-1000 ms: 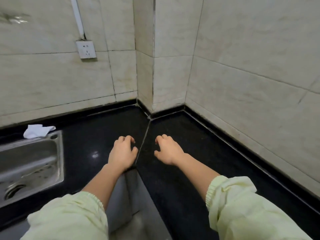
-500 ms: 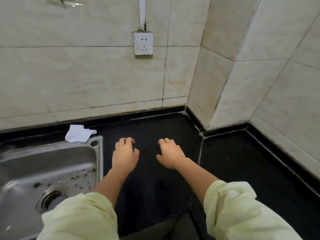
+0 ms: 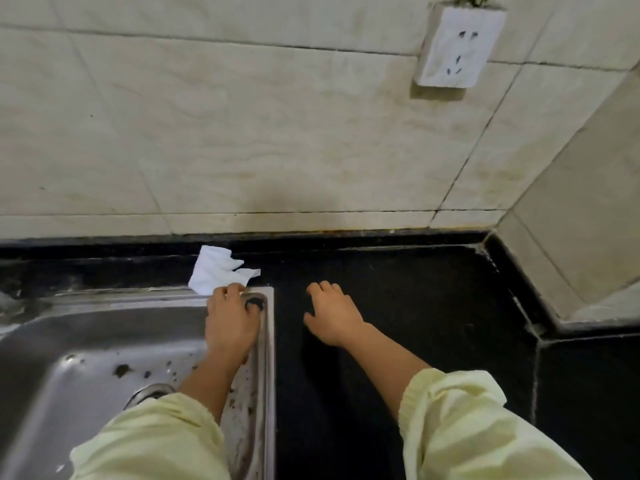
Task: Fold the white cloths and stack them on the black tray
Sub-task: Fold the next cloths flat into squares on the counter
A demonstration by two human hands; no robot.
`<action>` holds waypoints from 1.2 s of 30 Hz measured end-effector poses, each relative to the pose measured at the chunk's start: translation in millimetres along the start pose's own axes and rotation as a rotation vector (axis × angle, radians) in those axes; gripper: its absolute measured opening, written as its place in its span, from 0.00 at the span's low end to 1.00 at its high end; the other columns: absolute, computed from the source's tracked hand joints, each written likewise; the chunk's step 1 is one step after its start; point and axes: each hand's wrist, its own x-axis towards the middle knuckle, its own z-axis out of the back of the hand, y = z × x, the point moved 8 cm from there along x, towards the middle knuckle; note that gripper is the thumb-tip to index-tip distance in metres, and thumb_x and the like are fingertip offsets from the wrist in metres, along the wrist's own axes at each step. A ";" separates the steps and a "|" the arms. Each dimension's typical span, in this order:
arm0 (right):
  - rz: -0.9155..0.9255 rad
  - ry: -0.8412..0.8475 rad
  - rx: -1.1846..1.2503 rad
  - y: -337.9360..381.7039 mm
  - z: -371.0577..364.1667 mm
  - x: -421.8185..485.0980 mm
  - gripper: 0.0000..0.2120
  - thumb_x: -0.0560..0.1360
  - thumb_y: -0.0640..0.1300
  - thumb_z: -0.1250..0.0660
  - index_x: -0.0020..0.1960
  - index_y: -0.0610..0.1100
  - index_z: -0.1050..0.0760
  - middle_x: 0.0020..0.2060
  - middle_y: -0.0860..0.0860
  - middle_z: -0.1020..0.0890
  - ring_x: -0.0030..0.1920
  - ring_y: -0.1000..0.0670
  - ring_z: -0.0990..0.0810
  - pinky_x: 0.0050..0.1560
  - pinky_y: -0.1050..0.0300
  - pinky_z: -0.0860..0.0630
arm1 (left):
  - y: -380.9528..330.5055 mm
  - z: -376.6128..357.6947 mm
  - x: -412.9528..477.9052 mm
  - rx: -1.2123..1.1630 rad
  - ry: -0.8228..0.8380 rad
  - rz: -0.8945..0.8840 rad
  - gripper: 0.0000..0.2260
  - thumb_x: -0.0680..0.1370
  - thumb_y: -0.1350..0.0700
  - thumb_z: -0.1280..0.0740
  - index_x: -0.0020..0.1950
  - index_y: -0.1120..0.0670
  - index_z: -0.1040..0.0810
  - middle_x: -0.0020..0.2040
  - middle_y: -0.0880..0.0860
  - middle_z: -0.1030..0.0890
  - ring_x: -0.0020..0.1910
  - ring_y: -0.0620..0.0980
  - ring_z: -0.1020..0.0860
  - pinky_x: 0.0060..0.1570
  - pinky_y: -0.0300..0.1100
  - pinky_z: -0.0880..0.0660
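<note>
Your left hand [image 3: 232,323] has crossed the sink [image 3: 86,341] corner to the white cloth [image 3: 214,271] behind its rim, fingers curled at its near edge. I cannot tell whether they pinch it. Your right hand [image 3: 332,317] hovers loosely curled and empty, so pickup looks next.

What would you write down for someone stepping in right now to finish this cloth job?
Left hand: over the back corner of the sink, fingers curled at the near edge of the cloth; grip unclear.
Right hand: loosely curled over the counter, holding nothing.
One cloth, crumpled, lies on the counter behind the sink by the wall. No tray in view.
Done: nothing folded or stacked that shows.
Left: take the cloth, fold it, find the tray, stack it there.
</note>
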 end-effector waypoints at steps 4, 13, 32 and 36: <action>0.078 0.026 -0.008 26.5 -16.3 47.2 0.23 0.79 0.46 0.40 0.73 0.42 0.38 0.68 0.44 0.31 0.67 0.42 0.33 0.64 0.44 0.32 | 19.8 -1.6 26.8 -0.009 -0.060 0.029 0.21 0.72 0.54 0.30 0.63 0.58 0.28 0.62 0.58 0.30 0.61 0.59 0.32 0.53 0.54 0.26; 0.074 0.123 0.023 56.1 -57.5 136.6 0.29 0.80 0.46 0.41 0.78 0.51 0.49 0.73 0.40 0.41 0.73 0.37 0.44 0.69 0.40 0.39 | 52.9 -26.2 65.1 -0.011 -0.117 0.055 0.20 0.68 0.59 0.26 0.55 0.61 0.28 0.56 0.60 0.33 0.57 0.61 0.32 0.50 0.55 0.24; -0.068 0.053 1.344 -9.2 49.0 62.3 0.15 0.73 0.32 0.36 0.31 0.44 0.30 0.29 0.51 0.24 0.35 0.51 0.23 0.35 0.60 0.26 | -40.0 37.4 38.2 -0.917 -0.426 0.211 0.04 0.78 0.62 0.41 0.47 0.56 0.28 0.39 0.45 0.26 0.37 0.40 0.29 0.37 0.38 0.31; -0.078 -0.076 1.344 -49.8 88.2 14.0 0.13 0.71 0.31 0.37 0.32 0.44 0.32 0.30 0.50 0.28 0.33 0.52 0.28 0.32 0.60 0.32 | -89.3 48.9 8.1 -1.061 -0.365 0.195 0.05 0.78 0.63 0.40 0.50 0.55 0.29 0.39 0.45 0.25 0.32 0.34 0.26 0.32 0.30 0.30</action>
